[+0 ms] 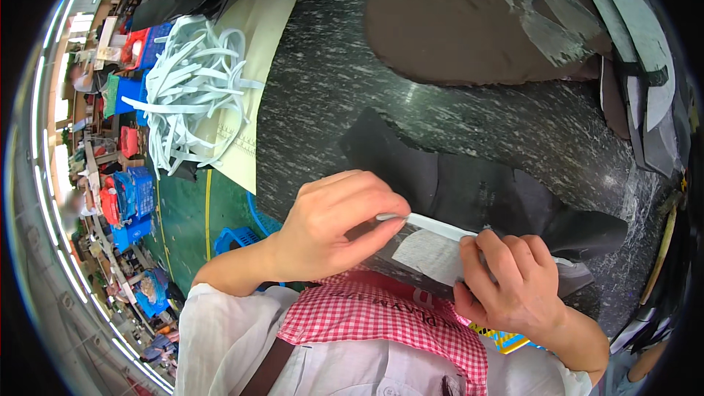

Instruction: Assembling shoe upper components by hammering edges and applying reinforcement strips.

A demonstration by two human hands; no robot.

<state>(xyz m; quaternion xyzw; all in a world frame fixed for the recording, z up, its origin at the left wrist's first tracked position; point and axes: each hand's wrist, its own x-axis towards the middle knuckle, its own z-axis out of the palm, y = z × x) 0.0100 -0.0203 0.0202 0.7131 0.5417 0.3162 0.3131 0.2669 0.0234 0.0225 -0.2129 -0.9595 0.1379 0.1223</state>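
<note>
A narrow whitish strip [440, 226] is stretched between my two hands, close above the near edge of the table. My left hand [339, 214] pinches its left end between thumb and forefinger, and a short grey tip sticks out past the pinch. My right hand [513, 279] grips the other end, its fingers curled and partly covering the strip. Just beyond the strip lies a black sheet piece [469, 185] with a curved outline. Under and in front of the strip is a whitish textured patch [427, 255], partly hidden by my right hand.
A heap of pale strips [198, 88] lies at the left on a cream board [268, 22]. Large brown sheets [455, 29] cover the far part of the dark speckled table [323, 95]. Grey and black pieces [645, 66] are piled at the right. Blue crates [132, 183] stand at the far left.
</note>
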